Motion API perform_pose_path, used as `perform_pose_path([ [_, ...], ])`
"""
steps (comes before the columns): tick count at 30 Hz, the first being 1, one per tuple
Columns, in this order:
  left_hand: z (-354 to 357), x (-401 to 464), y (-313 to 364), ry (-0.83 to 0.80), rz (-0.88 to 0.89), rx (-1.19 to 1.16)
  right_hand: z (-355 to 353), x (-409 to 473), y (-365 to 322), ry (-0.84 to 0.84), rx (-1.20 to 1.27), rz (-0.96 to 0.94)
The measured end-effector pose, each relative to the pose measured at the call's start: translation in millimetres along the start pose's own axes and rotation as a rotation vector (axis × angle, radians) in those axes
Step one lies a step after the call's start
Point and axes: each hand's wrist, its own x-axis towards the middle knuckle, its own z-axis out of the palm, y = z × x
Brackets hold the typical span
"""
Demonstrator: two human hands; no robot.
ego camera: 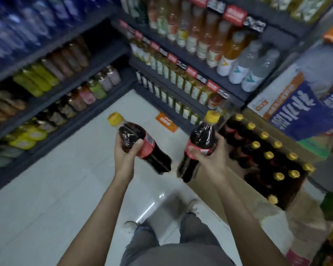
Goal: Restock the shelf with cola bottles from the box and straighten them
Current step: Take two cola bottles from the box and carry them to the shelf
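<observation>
Both hands are holding cola over the floor [65,185], the left hand [126,153] wrapping its grip around a tilted bottle [142,144] and the right hand [210,155] around a near-upright bottle [198,143], while the open cardboard box [238,191] alongside is containing rows of yellow-capped cola bottles [265,150].

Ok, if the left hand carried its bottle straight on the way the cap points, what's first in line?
Probably open floor, then the lower left shelves; depth is unclear. The left hand holds its cola bottle cap-forward.
</observation>
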Motion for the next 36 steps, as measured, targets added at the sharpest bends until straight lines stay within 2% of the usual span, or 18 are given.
perform_pose_path([
  [5,-150,-22,33,0.206,-0.071,-0.116,153,-52,-17,-0.213,-0.026,0.019],
  [13,-405,-78,80,0.403,-0.047,-0.084,412,-141,-52,-0.638,0.068,0.111],
  [17,-519,-88,117,0.552,0.044,0.008,537,-180,-86,-0.846,0.109,0.132],
  [20,-596,-78,148,0.683,0.115,0.082,631,-200,-106,-0.925,0.139,0.141],
  [25,-731,-46,205,0.86,0.251,0.371,793,-226,-148,-1.029,0.194,0.132],
  [30,-848,-4,284,0.957,0.388,0.53,934,-250,-218,-1.124,0.253,-0.037],
  [33,-919,29,324,0.998,0.513,0.606,1012,-262,-261,-1.098,0.299,-0.256],
  [36,-985,69,354,1.042,0.614,0.588,1077,-272,-293,-1.009,0.298,-0.509],
])
